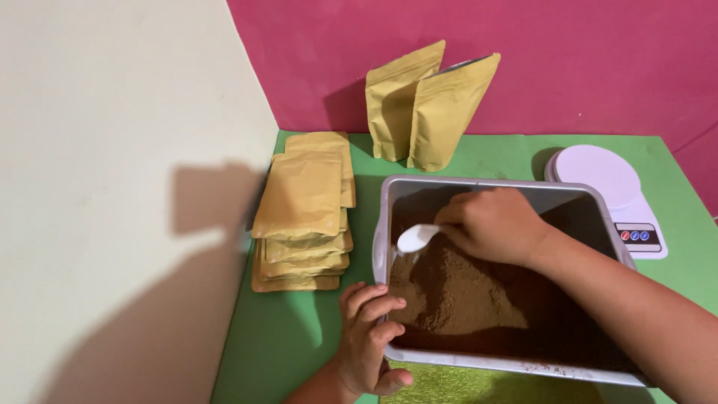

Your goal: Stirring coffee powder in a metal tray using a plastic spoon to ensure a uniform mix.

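A grey rectangular tub point(383, 217) full of brown powder point(456, 295) lies on the green table top. My right hand point(493, 223) reaches into the tub and grips a white plastic spoon point(416, 238), whose bowl rests on the powder near the tub's left wall. My left hand point(366, 337) holds the tub's near left corner, fingers curled over the rim.
A stack of flat tan pouches point(303, 217) lies left of the tub. Two upright tan pouches point(430, 105) stand at the back against the pink wall. A white kitchen scale point(609, 191) sits at the right. A cream wall borders the table's left edge.
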